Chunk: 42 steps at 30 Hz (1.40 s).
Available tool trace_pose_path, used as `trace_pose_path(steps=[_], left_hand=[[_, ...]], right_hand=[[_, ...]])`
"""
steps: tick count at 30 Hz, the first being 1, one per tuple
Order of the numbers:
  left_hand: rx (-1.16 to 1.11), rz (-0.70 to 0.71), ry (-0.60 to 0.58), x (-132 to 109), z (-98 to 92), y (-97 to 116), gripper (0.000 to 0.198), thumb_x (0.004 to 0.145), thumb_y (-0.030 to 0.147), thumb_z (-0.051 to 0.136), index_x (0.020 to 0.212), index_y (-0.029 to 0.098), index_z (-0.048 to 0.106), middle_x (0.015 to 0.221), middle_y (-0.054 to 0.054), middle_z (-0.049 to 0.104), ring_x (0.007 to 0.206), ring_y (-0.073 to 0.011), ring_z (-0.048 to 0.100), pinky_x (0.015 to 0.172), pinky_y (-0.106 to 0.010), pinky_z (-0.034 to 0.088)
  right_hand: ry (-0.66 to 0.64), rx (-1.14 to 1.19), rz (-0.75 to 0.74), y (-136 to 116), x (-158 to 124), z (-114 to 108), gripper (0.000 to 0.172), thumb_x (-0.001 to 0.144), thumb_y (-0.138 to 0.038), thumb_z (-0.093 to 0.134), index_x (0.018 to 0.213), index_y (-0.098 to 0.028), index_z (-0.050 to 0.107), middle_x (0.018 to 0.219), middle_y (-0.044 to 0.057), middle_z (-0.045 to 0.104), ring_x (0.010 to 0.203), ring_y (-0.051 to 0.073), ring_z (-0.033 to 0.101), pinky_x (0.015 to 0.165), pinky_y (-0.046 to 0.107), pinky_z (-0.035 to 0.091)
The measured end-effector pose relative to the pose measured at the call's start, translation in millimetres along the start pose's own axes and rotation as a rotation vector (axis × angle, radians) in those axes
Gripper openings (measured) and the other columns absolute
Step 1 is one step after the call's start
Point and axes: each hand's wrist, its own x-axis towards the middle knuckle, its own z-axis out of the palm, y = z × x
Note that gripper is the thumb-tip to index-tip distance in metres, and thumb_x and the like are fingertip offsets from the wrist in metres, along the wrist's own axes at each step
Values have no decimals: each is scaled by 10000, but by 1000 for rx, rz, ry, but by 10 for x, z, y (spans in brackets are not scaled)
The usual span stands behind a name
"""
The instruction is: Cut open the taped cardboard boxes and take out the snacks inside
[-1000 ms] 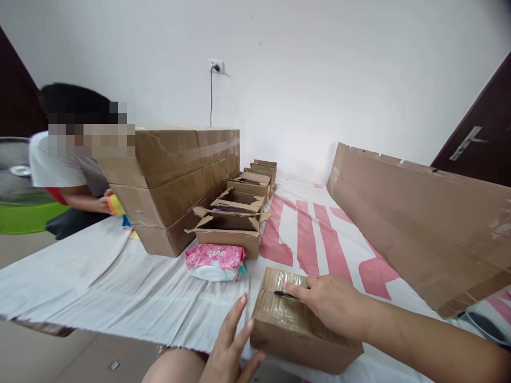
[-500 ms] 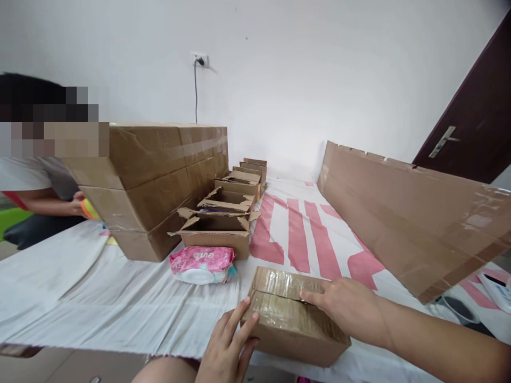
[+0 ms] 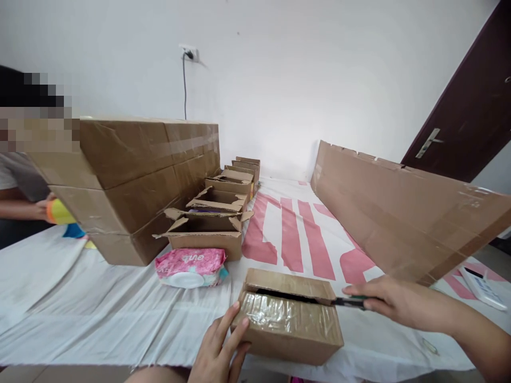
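Observation:
A small cardboard box [image 3: 287, 335] sits near the table's front edge, clear tape shining across its top. Its top seam is parted, showing a dark gap between the flaps. My left hand [image 3: 219, 340] holds the box's left end, fingertips on the upper edge. At the right end, my right hand [image 3: 393, 300] is closed round a slim dark utility knife [image 3: 349, 302], its tip at the seam. What lies inside the box is hidden.
A pink wet-wipe pack [image 3: 191, 267] lies left of the box. Behind it stand a row of opened boxes [image 3: 207, 244] and stacked cartons [image 3: 136, 181]. A tall cardboard panel [image 3: 399, 213] stands right. A co-worker's hand [image 3: 43, 208] holds something orange and yellow at far left.
My right hand has moved right, from the middle of the seam to past the box's right end. The seam has opened into a wider gap, and the knife now shows.

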Motion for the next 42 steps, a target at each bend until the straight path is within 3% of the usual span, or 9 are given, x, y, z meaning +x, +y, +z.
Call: trace_pose_path(steps=[5, 8, 13, 16, 19, 24, 30, 37, 42], left_hand=[[-36, -5, 9, -12, 9, 16, 639, 874, 108, 535, 1449, 243, 290, 1426, -171, 390, 1271, -290, 459, 910, -390, 528], [-42, -6, 8, -20, 18, 19, 690, 873, 95, 529, 1475, 259, 234, 1437, -169, 371, 1278, -289, 449, 916, -398, 526], [-54, -16, 8, -53, 29, 15, 707, 868, 88, 527, 1479, 282, 229, 1470, -145, 351, 1293, -283, 435, 930, -391, 518], [-67, -27, 14, -68, 23, 17, 704, 864, 78, 529, 1473, 289, 246, 1489, -128, 338, 1308, -281, 421, 951, -393, 507], [-79, -27, 12, -67, 16, 24, 716, 861, 63, 528, 1477, 283, 237, 1508, -122, 309, 1322, -278, 400, 963, -394, 499], [-84, -32, 14, -51, 25, 38, 731, 862, 44, 516, 1482, 284, 213, 1534, -114, 264, 1342, -273, 366, 968, -399, 496], [-96, -40, 13, -61, 36, 38, 709, 859, 32, 511, 1474, 258, 243, 1517, -130, 317, 1346, -275, 373, 984, -411, 486], [-362, -257, 80, -159, 20, 68, 642, 894, 81, 462, 1453, 288, 223, 1536, -152, 217, 1186, -213, 541, 916, -350, 521], [-501, -536, 54, -167, -45, 20, 405, 947, 256, 413, 1350, 263, 380, 1290, -136, 487, 995, -196, 598, 857, -360, 528]], right_hand=[[-10, 208, 273, 590, 127, 336, 527, 933, -462, 326, 1401, -257, 458, 873, 67, 696, 632, 192, 640, 600, 316, 524], [132, 57, 194, 807, 217, 816, 461, 902, -374, 411, 1342, -296, 526, 1135, 73, 673, 992, 263, 636, 853, 376, 495], [63, -73, 182, 847, 278, 1368, 561, 834, -223, 478, 1387, -315, 459, 1031, 82, 650, 904, 263, 642, 794, 380, 498], [91, -65, 109, 768, 305, 1368, 556, 809, -220, 547, 1355, -311, 490, 1060, 79, 627, 942, 261, 618, 819, 393, 492], [324, 22, -9, 580, 306, 1231, 334, 925, -305, 459, 1239, -246, 556, 1101, 96, 600, 1002, 240, 581, 869, 395, 474], [588, 72, -323, 60, 198, 1083, 326, 994, -362, 303, 886, -203, 566, 831, 62, 557, 799, 202, 546, 706, 344, 465], [570, -179, -385, -299, 174, 1072, 564, 848, -588, 542, 1235, -179, 513, 1002, 104, 575, 882, 238, 575, 741, 357, 512], [749, -168, -288, -321, 207, 1081, 357, 751, -309, 699, 1021, -200, 493, 1066, 102, 551, 969, 234, 589, 752, 326, 534], [776, -190, -610, -300, 182, 1177, 178, 826, -75, 524, 766, -234, 472, 849, 29, 614, 863, 199, 601, 769, 365, 497]])
